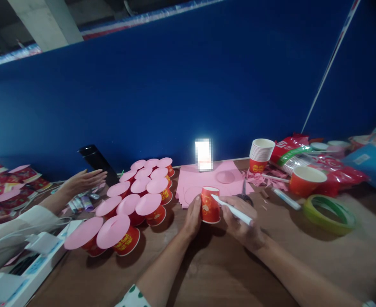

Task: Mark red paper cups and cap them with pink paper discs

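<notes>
Left hand (192,215) was curled around the side of a red paper cup (209,209) held above the surface (207,273) in front of pink paper sheets (188,172); right hand (241,224) was closed on a white marker (239,214), tip at the cup's wall, contact unclear. Cup and hands partly blocked the sheets; scissors (246,198) lay just beyond the right hand, disc-topped cups (128,241) stood left, and a tape roll (309,216) lay right.
</notes>
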`<state>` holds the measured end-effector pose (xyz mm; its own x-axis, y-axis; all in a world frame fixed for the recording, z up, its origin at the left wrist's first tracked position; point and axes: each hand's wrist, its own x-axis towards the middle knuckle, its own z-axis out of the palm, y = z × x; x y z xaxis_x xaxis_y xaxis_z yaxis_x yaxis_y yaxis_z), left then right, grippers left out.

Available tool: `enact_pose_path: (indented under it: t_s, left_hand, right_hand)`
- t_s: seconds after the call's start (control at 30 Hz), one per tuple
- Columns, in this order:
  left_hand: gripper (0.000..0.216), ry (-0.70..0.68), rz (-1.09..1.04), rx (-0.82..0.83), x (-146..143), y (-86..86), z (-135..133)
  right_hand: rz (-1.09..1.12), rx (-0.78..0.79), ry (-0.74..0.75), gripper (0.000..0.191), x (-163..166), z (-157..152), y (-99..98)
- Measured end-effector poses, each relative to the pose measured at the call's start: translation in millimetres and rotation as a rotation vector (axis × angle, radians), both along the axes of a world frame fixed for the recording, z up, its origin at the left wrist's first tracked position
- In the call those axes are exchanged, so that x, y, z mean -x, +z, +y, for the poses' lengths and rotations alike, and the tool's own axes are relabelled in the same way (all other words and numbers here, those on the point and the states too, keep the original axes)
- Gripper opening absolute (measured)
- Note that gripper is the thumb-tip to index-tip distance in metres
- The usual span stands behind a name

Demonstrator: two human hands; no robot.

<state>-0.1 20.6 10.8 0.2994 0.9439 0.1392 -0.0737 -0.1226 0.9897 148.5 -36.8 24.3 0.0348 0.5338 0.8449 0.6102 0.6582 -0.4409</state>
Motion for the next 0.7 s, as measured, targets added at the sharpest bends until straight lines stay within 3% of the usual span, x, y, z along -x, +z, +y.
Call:
enact_pose_path:
  t_s: [0.7]
  left_hand:
    - [0.048, 0.05, -0.005, 0.038, -0.3, 4.3, -2.5]
  right_hand:
    - [-0.001, 0.014, -0.008, 0.017, -0.2, 0.9, -3.3]
